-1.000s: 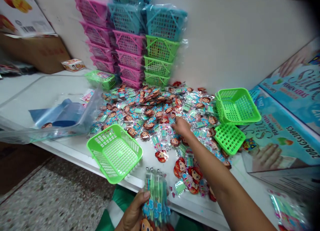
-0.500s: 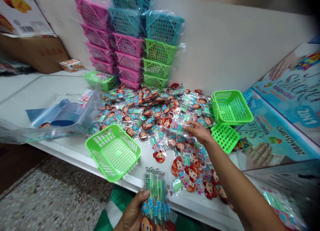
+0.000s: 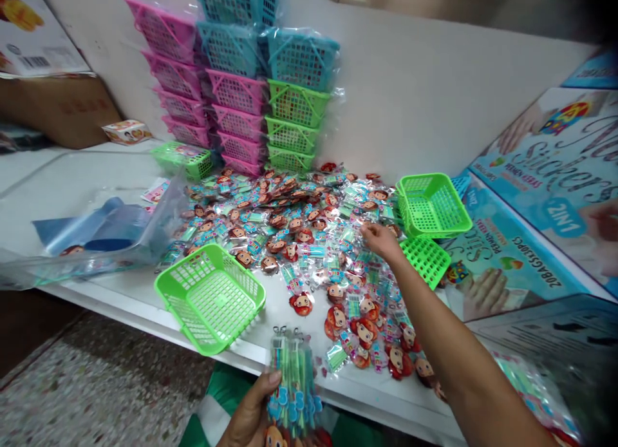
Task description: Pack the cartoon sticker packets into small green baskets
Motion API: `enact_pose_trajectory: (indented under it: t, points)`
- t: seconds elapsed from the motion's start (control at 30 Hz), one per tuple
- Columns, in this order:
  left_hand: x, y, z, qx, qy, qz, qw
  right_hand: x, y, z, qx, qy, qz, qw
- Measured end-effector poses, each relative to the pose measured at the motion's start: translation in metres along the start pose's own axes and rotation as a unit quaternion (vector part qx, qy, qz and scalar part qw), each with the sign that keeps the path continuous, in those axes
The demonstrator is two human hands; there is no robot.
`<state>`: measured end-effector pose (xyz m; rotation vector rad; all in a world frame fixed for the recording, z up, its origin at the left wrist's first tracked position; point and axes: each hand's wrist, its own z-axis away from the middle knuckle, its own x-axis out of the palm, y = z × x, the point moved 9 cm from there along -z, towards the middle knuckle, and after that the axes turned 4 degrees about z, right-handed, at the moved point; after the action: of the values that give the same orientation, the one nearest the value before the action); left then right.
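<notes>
My left hand [image 3: 253, 405] grips a bundle of plastic-wrapped packets [image 3: 293, 382] at the table's front edge; the packets have green sticks, blue tags and cartoon faces at the bottom. My right hand [image 3: 379, 239] reaches over the right part of a wide pile of similar packets [image 3: 275, 223], its fingers closed together at the pile's surface. Whether a packet is between those fingers is too small to tell. A green basket [image 3: 219, 299] stands on the table left of the bundle. Another green basket [image 3: 434, 205] lies just right of my right hand, with green mesh [image 3: 427, 260] below it.
Wrapped pink baskets [image 3: 236, 93], blue baskets [image 3: 302, 60] and green baskets [image 3: 297, 105] are stacked at the wall. A clear plastic bag [image 3: 96, 241] lies on the left. Large blue sticker boxes [image 3: 545, 176] stand on the right. A brown carton [image 3: 58, 109] sits at the back left.
The view has shifted slightly. My right hand's fingers have drawn together over the pile, and some packets near them lie differently. My left hand still grips the bundle.
</notes>
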<state>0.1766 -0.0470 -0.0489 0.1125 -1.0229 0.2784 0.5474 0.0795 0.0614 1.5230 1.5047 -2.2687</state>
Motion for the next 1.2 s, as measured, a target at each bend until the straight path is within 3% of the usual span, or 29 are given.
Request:
enact_pose_trajectory:
  t: [0.13, 0.27, 0.4, 0.53, 0.6, 0.67, 0.73, 0.8, 0.87, 0.97, 1.0, 1.07, 1.13, 1.2]
  points:
    - [-0.003, 0.003, -0.003, 0.018, 0.016, 0.006, 1.0, 0.016, 0.017, -0.006, 0.056, 0.058, 0.064, 0.995]
    - [-0.002, 0.006, -0.004, 0.039, 0.015, 0.001, 0.999, 0.034, 0.017, -0.009, 0.057, 0.082, 0.044, 0.994]
    - [-0.003, 0.005, -0.003, 0.026, 0.011, 0.002, 1.0, 0.02, 0.007, -0.017, 0.026, 0.079, -0.032, 0.996]
    - [-0.003, 0.004, -0.003, 0.01, 0.001, 0.0, 1.0, 0.001, -0.006, -0.008, -0.001, 0.025, -0.087, 0.996]
    - [-0.003, 0.002, -0.003, 0.005, -0.004, -0.001, 1.0, 0.002, -0.012, 0.018, -0.015, -0.016, -0.099, 0.995]
    - [0.0, 0.0, -0.002, 0.002, -0.019, -0.001, 1.0, 0.014, -0.018, 0.063, -0.036, -0.067, -0.101, 0.992]
    - [0.005, -0.002, -0.001, 0.004, -0.04, 0.004, 0.999, 0.037, -0.023, 0.126, -0.068, -0.141, -0.087, 0.984]
    - [0.009, -0.004, 0.0, 0.004, -0.054, 0.014, 0.998, 0.071, -0.033, 0.201, -0.148, -0.259, -0.036, 0.954]
    - [0.011, -0.008, 0.0, -0.008, -0.057, 0.02, 0.998, 0.092, -0.031, 0.259, -0.167, -0.316, -0.004, 0.934]
    - [0.011, -0.014, 0.001, -0.033, -0.059, 0.016, 0.998, 0.105, -0.029, 0.295, -0.191, -0.405, 0.029, 0.894]
    - [0.01, -0.015, 0.001, -0.039, -0.058, 0.012, 0.997, 0.104, -0.026, 0.289, -0.184, -0.429, 0.04, 0.883]
    - [0.007, -0.014, 0.0, -0.038, -0.055, 0.005, 0.998, 0.091, -0.015, 0.246, -0.138, -0.407, 0.079, 0.9]
    - [0.004, -0.012, -0.001, -0.032, -0.05, 0.001, 0.998, 0.052, -0.006, 0.169, -0.086, -0.214, 0.169, 0.958]
    - [0.004, -0.011, -0.001, -0.023, -0.042, -0.01, 0.999, 0.02, 0.002, 0.108, -0.016, -0.052, 0.308, 0.95]
